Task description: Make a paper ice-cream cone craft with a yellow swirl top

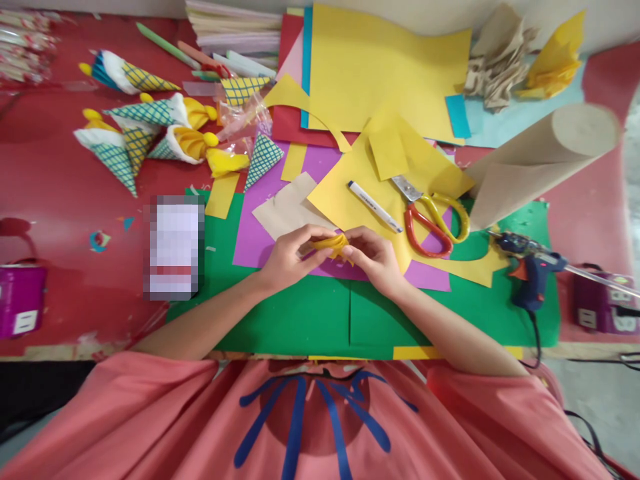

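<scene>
Yellow paper piece (339,244): small, gathered in curved pleats, partly hidden; held between the left hand (296,252) and right hand (374,259), above the purple sheet (249,243).

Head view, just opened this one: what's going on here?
A person pinches a small folded yellow piece between the left hand and right hand, above the purple sheet. A marker and scissors lie just beyond, untouched. A glue gun sits off to the right, and several patterned cones lie at the far left.
</scene>
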`<state>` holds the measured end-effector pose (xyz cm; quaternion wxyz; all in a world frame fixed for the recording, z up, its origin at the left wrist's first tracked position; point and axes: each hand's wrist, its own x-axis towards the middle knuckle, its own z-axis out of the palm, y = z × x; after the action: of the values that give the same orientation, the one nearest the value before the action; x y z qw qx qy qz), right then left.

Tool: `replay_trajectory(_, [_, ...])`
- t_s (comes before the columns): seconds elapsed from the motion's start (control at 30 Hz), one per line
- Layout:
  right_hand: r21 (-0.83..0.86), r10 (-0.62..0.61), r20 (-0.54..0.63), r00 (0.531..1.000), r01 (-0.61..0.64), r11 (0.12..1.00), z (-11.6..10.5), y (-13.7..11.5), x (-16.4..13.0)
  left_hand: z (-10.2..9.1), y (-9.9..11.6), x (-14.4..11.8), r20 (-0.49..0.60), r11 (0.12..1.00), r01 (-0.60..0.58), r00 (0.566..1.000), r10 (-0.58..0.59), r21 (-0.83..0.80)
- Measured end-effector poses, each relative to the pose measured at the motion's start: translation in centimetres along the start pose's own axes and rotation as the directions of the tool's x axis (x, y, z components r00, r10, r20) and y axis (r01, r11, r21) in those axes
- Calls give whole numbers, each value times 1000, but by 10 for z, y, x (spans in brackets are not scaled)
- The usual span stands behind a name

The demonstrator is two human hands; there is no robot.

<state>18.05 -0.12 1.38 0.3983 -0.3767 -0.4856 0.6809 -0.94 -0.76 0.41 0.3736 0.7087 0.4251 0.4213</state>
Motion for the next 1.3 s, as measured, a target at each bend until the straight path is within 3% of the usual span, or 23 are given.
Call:
replay_trajectory(0.17, [-70,-27,-21,999,26,997,-4,-2,-2,-1,0,0,-27,998,28,999,-30,-61])
replay_trajectory(0.27, [-91,-18,-32,999,15,996,-4,-3,-3,-3,2,2,-21,999,-10,1000,9,-47])
replay_trajectory(0.43, [4,15,-11,1000,-15,1000,0,2,-1,-4,3,5,23,994,-113,993,112,7])
replay_trajectory(0.7, [-15,32,-42,999,-33,999,-1,1,0,-8,5,4,134,990,-122,982,130,-72])
replay_trajectory(0.9, [-55,-33,-54,998,30,998,-1,1,-3,-2,5,6,47,981,-179,983,176,69])
replay_trajectory(1.1, [-19,-14,-64,998,13,1000,0,-2,-1,-3,5,6,-12,960,-238,970,242,147])
replay_trajectory(1.3, [39,34,-91,995,-31,999,-2,-2,0,-5,5,5,19,902,-324,943,332,286])
